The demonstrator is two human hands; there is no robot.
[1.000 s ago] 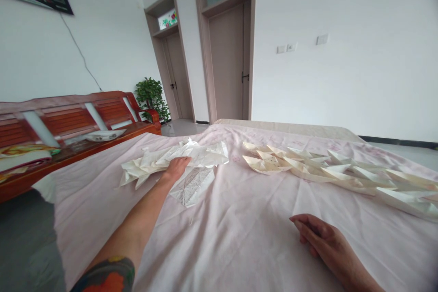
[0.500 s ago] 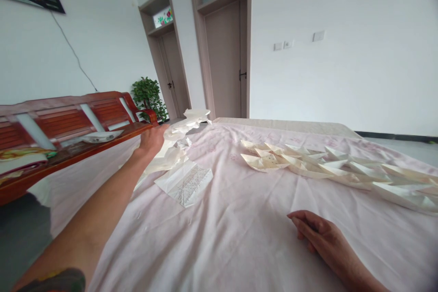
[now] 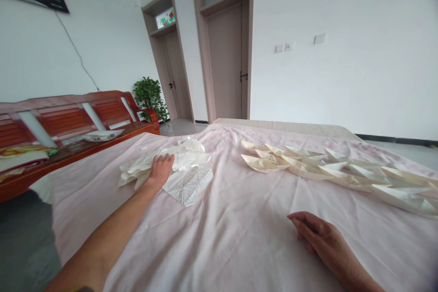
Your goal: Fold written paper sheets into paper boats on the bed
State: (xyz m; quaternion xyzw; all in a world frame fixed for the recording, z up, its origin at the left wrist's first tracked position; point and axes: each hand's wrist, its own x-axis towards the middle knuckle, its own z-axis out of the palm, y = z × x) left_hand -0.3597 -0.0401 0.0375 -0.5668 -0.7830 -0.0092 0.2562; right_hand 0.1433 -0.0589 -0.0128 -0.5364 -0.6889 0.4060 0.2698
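Note:
On the left, my left hand [image 3: 161, 169] rests on a loose pile of thin, creased cream paper sheets [image 3: 185, 154]. Its fingers lie slightly apart over the sheets, and the thumb is hidden. Just nearer to me, a folded paper piece with printed writing [image 3: 191, 185] lies partly beside the pile. My right hand [image 3: 316, 232] is low on the right above the cloth, fingers curled and thumb against the index finger, with nothing visible in it. Beyond it, several folded paper boats [image 3: 263, 162] stand close together in rows reaching the right edge.
A pale pink, wrinkled cloth [image 3: 239, 232] covers the table. A red wooden bench [image 3: 102, 112] with folded textiles stands at the left, near a green potted plant [image 3: 148, 96]. Two doors [image 3: 227, 61] and a white wall are behind.
The raised paper sheets have come down onto the cloth. My left hand has moved right and nearer to me, onto the pile. My right hand has stayed in place.

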